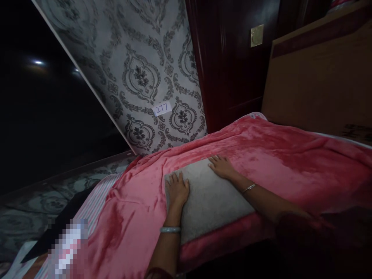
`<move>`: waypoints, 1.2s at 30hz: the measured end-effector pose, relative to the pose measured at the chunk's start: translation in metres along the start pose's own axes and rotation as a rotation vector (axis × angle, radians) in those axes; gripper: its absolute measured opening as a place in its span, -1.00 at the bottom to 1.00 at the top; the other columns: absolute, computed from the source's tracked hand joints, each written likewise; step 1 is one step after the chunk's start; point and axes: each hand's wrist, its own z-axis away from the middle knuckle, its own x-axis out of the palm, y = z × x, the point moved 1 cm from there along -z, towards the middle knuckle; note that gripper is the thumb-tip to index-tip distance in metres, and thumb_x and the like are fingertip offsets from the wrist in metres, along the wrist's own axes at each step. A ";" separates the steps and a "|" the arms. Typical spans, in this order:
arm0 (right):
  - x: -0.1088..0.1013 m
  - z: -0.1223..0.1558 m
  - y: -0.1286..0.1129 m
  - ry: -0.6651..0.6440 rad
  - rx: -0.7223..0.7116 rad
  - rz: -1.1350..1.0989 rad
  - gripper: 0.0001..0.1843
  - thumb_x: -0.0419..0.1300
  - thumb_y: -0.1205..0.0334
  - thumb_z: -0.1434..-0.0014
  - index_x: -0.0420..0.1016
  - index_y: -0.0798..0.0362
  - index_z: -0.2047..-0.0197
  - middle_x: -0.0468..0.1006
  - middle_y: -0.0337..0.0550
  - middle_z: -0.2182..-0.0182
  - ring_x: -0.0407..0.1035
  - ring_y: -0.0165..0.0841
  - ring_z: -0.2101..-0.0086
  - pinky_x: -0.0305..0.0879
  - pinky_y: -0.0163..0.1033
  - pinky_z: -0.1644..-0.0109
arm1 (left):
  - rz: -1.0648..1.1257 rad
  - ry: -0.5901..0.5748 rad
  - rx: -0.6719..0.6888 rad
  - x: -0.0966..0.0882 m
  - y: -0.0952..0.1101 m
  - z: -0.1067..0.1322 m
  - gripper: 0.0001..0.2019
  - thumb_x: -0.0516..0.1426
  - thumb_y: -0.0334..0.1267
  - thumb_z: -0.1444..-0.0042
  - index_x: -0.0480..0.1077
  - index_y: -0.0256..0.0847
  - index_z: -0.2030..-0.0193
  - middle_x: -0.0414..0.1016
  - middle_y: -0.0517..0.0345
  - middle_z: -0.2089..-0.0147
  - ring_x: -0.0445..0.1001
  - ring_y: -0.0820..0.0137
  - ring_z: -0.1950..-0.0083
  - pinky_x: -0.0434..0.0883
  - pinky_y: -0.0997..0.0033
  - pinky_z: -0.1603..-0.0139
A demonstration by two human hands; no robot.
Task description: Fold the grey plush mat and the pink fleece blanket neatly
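A grey rectangle of fabric, perhaps a folded cloth or mat [207, 201], lies flat on a pink plush blanket [136, 228]. My left hand [177, 190] rests palm down on its left edge near the far corner, fingers spread. On the far right corner lies my right hand [222, 167], also flat, with its fingertips reaching the far edge. Neither hand grips anything. A pale bangle [170, 229] circles my left wrist, and a thin bracelet [250, 187] is on the right one.
Patterned wallpaper [142, 77] with a paper label reading 277 [162, 108] rises behind the blanket. A large cardboard box [319, 85] stands at the right beside dark red wood panelling [229, 69]. A big black screen [52, 97] fills the left. Striped cloth [97, 197] shows under the blanket.
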 end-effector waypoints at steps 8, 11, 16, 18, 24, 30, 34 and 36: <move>-0.010 0.012 0.025 -0.015 0.135 -0.031 -0.38 -0.23 0.02 -0.44 0.10 -0.07 -0.48 0.06 -0.04 -0.46 -0.02 -0.08 -0.39 -0.06 0.21 -0.38 | 0.017 0.029 -0.002 0.000 -0.001 0.002 -0.40 -0.12 -0.05 -0.34 0.18 -0.27 -0.43 0.18 -0.29 -0.45 0.10 -0.03 -0.49 0.03 -0.18 -0.44; -0.022 0.020 0.011 -0.034 0.176 -0.024 -0.38 -0.20 0.01 -0.44 0.12 -0.03 -0.47 0.04 0.01 -0.46 -0.07 -0.02 -0.41 -0.08 0.30 -0.37 | 0.021 0.041 -0.001 0.000 -0.001 0.002 -0.40 -0.12 -0.04 -0.34 0.19 -0.26 -0.43 0.19 -0.28 -0.45 0.11 -0.02 -0.48 0.03 -0.17 -0.44; -0.016 0.066 -0.058 0.050 -0.106 0.011 -0.34 -0.16 -0.03 -0.42 0.11 0.05 -0.48 -0.01 0.07 -0.47 -0.15 -0.04 -0.43 -0.19 0.25 -0.42 | 0.011 0.049 -0.008 -0.003 0.001 0.003 -0.41 -0.12 -0.05 -0.33 0.20 -0.24 -0.42 0.19 -0.26 -0.45 0.11 -0.02 -0.48 0.03 -0.18 -0.44; -0.004 0.088 -0.086 0.033 -0.225 -0.013 -0.33 -0.16 -0.04 -0.42 0.11 0.03 -0.48 0.01 0.05 -0.46 -0.13 -0.07 -0.42 -0.17 0.21 -0.43 | 0.008 0.051 -0.003 -0.004 0.001 0.003 -0.41 -0.12 -0.06 -0.33 0.20 -0.24 -0.42 0.20 -0.26 -0.44 0.12 -0.01 -0.47 0.03 -0.16 -0.44; 0.006 0.110 -0.076 -0.029 -0.211 -0.007 -0.31 -0.14 -0.09 -0.41 0.13 0.03 -0.48 -0.01 -0.01 -0.47 -0.12 -0.10 -0.43 -0.16 0.14 -0.45 | 0.008 0.043 -0.001 -0.003 0.000 0.002 -0.40 -0.14 -0.05 -0.34 0.18 -0.26 -0.44 0.16 -0.27 -0.46 0.09 -0.03 -0.49 0.00 -0.15 -0.47; -0.003 0.119 0.017 0.005 0.052 0.032 -0.29 -0.18 -0.11 -0.40 0.09 0.02 -0.49 -0.01 0.01 -0.47 -0.12 -0.08 -0.42 -0.11 0.20 -0.42 | -0.014 0.050 0.000 -0.002 0.001 0.002 -0.41 -0.13 -0.04 -0.34 0.20 -0.22 -0.43 0.19 -0.22 -0.46 0.11 0.00 -0.48 0.05 -0.14 -0.45; -0.005 0.130 0.043 -0.033 0.141 0.025 -0.30 -0.17 -0.09 -0.39 0.09 -0.03 -0.49 0.03 -0.03 -0.46 -0.12 -0.03 -0.42 -0.09 0.29 -0.39 | 0.025 0.030 -0.011 -0.006 0.004 0.004 -0.41 -0.13 -0.05 -0.34 0.20 -0.24 -0.43 0.18 -0.24 -0.46 0.08 -0.02 -0.49 0.04 -0.17 -0.45; -0.009 0.128 0.040 -0.030 0.162 0.049 -0.32 -0.15 -0.07 -0.38 0.14 0.01 -0.47 0.00 0.00 -0.47 -0.16 0.01 -0.43 -0.10 0.32 -0.39 | 0.074 0.004 -0.008 -0.010 0.003 0.005 -0.41 -0.11 -0.06 -0.34 0.20 -0.26 -0.42 0.17 -0.24 -0.46 0.08 0.01 -0.50 0.01 -0.14 -0.47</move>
